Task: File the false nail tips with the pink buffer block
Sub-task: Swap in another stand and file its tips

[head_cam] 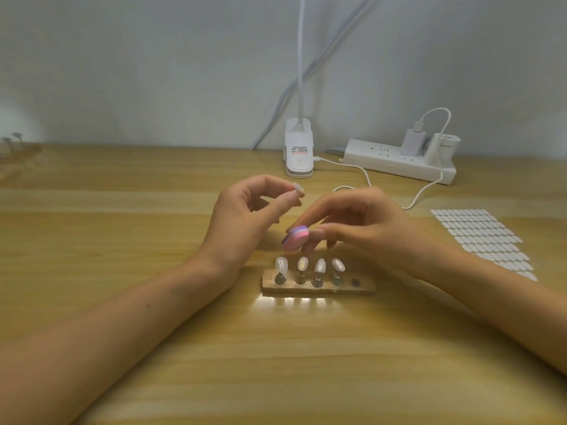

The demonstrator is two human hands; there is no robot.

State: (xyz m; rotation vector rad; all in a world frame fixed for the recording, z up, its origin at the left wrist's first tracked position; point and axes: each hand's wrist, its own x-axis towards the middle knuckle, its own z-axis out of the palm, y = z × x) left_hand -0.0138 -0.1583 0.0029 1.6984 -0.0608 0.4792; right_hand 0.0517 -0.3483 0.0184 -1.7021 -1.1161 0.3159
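My left hand [245,216] pinches a clear false nail tip [298,187] between thumb and forefinger, raised above the table. My right hand [359,222] holds the pink buffer block [295,238], which has pink and purple layers, by its right end; the block sits lower than the raised tip and apart from it. In front of both hands a wooden holder [319,288] carries several false nail tips [310,265] on small metal stands. The holder's rightmost socket [355,282] has no stand in it.
A white clip lamp [299,151] stands at the back of the wooden table, with a white power strip [399,162] and plugged chargers to its right. A white cable [362,173] runs behind my hands. A sheet of adhesive tabs [481,237] lies at the right.
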